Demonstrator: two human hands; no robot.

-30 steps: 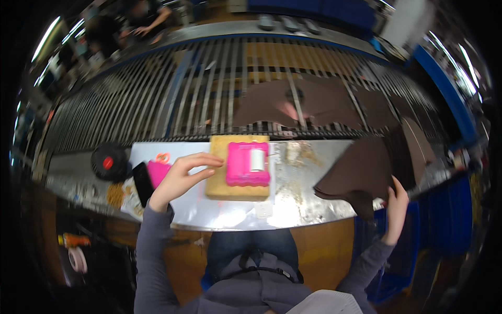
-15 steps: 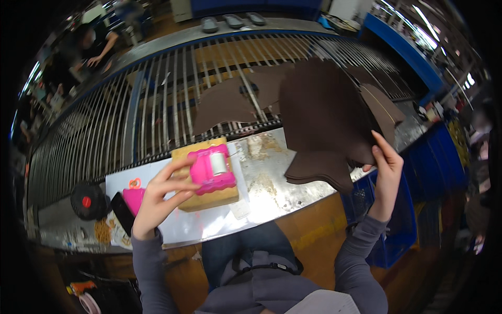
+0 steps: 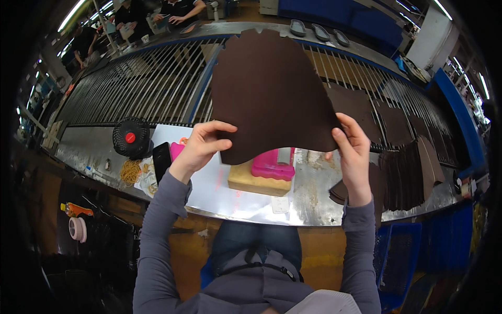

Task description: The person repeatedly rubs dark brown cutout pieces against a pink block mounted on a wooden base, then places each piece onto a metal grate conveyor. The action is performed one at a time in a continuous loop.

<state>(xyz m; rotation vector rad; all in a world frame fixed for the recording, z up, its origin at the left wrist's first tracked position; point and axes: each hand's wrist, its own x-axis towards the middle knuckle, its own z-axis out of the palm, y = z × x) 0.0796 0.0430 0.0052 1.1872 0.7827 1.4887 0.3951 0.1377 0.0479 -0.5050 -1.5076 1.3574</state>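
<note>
A dark brown cut panel of leather-like sheet [image 3: 272, 94] is held up in front of me by its two lower corners. My left hand [image 3: 205, 145] pinches the left corner between thumb and fingers. On the other corner, my right hand [image 3: 353, 146] is closed in a similar grip. Partly hidden behind the panel's lower edge, a pink holder with a white roll [image 3: 273, 166] rests on a yellow block [image 3: 253, 181]. To the right lies a thick stack of brown panels [image 3: 405, 178], fanned along its edges.
More brown pieces [image 3: 355, 110] lie on the metal-bar rack [image 3: 151, 78]. A small black fan [image 3: 130, 137], rubber bands [image 3: 130, 171] and a black phone [image 3: 162, 157] are at the left of the metal table. Blue crates [image 3: 402, 256] stand below right. People work across the rack.
My left hand has left the pink holder and now grips the panel's left corner. My right hand has moved from the stack, bringing one panel up before me. The view has shifted.
</note>
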